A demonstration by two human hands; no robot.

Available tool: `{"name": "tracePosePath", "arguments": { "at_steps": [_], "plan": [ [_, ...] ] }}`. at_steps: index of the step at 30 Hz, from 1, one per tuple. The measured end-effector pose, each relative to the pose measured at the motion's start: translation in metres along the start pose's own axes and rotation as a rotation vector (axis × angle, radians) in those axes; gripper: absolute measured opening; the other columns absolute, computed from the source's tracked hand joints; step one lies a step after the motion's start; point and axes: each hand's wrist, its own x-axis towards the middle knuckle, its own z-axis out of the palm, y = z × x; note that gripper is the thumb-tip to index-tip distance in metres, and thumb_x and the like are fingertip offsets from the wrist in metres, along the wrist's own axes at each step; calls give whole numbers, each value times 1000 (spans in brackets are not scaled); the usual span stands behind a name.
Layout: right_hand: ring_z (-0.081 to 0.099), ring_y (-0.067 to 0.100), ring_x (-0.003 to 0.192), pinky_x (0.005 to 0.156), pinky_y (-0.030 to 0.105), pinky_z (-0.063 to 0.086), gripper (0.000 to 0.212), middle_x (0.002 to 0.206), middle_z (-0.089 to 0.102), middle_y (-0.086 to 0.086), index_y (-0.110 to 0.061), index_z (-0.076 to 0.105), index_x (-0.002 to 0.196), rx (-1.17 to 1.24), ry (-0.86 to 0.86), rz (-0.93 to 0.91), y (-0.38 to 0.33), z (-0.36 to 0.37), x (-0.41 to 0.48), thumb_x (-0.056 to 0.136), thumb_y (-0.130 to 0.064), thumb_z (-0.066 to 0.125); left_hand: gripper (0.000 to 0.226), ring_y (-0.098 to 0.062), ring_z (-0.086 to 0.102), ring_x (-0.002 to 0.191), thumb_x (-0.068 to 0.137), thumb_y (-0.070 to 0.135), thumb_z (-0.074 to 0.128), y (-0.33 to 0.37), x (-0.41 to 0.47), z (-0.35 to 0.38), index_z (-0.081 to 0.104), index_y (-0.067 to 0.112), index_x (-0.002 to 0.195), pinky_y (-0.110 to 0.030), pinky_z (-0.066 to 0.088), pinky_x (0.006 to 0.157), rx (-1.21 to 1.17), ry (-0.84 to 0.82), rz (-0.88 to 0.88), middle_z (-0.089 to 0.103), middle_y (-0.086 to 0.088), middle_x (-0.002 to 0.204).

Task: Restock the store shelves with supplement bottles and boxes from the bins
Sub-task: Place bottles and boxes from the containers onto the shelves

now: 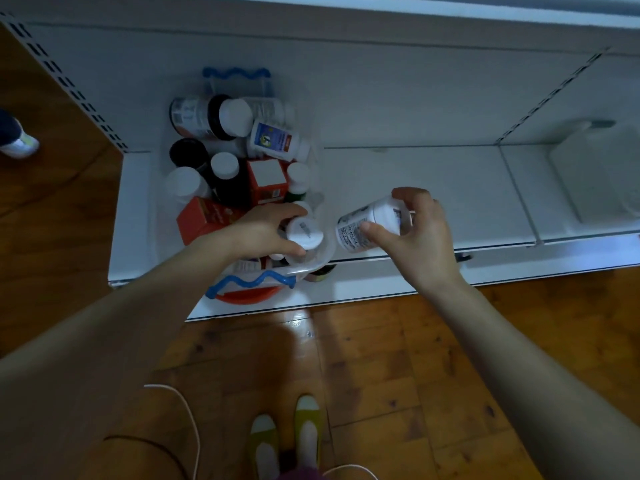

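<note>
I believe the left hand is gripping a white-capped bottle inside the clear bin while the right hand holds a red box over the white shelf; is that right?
Not quite. In the head view the right hand holds a white labelled bottle, not a red box, over the white shelf. The left hand does grip a white-capped bottle inside the clear bin.

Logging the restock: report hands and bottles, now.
Left hand grips a capped bottle in the bin. Right hand holds a white bottle above the shelf. Nothing seen in its way.
</note>
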Motion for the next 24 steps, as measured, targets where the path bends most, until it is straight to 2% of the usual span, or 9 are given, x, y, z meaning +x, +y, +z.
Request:
{"name": "tracePosePath", "arguments": {
  "at_steps": [5,7,10,13,15,17,19,21,24],
  "plan": [
    [38,7,91,68,-7,27,57,120,49,10,-12,49,123,-3,11,-5,-1,2,-1,74,-25,75,53,-11,56,104,71,23,79,13,-9,-14,56,15,118,-28,44,91,-119,205,-29,60,5,112],
    [37,5,91,68,-3,29,58,120,50,9,-12,49,123,-8,14,-7,-4,3,-4,74,-25,75,51,-8,54,98,71,26,79,18,-14,-15,56,17,116,-20,42,83,-105,292,-56,58,7,108],
    [37,6,94,70,5,27,58,119,50,11,-10,49,124,-1,12,-3,-9,2,-11,73,-25,75,41,-6,52,88,70,29,78,24,-27,-14,57,20,105,-6,36,64,-89,441,-62,56,8,98],
    [37,7,95,74,5,26,59,121,49,12,-8,49,124,8,4,9,-15,0,-22,74,-23,75,38,-8,51,84,70,24,78,35,-45,-12,57,15,100,-7,37,62,-131,554,-27,55,7,93],
    [37,7,96,73,4,26,60,122,48,12,-8,48,124,7,2,16,-21,-3,-30,73,-23,76,45,-9,52,85,67,31,79,44,-58,-12,59,10,103,-11,39,65,-148,588,1,55,6,93],
    [39,8,99,73,5,26,61,122,49,12,-7,48,125,-5,8,15,-29,-7,-40,73,-24,76,53,-8,54,87,60,43,72,54,-73,-12,60,14,103,-12,41,71,-174,597,6,57,7,95],
    [44,15,106,76,9,28,63,123,50,12,-8,47,126,-4,4,32,-37,-15,-52,73,-25,76,60,-10,57,92,53,53,66,65,-93,-11,60,21,104,-19,46,78,-224,589,-5,61,6,100],
    [49,21,112,83,18,35,64,123,51,12,-10,47,128,4,-12,72,-45,-26,-66,73,-28,76,52,-10,57,93,53,55,63,77,-114,-9,57,29,97,-25,47,80,-278,595,-22,61,8,98],
    [53,19,111,89,27,44,61,122,57,8,-11,49,128,64,-32,117,-59,-47,-89,75,-30,74,27,6,57,79,66,38,75,98,-146,-8,54,34,84,-16,46,71,-396,629,-49,57,18,84]
  ]
}}
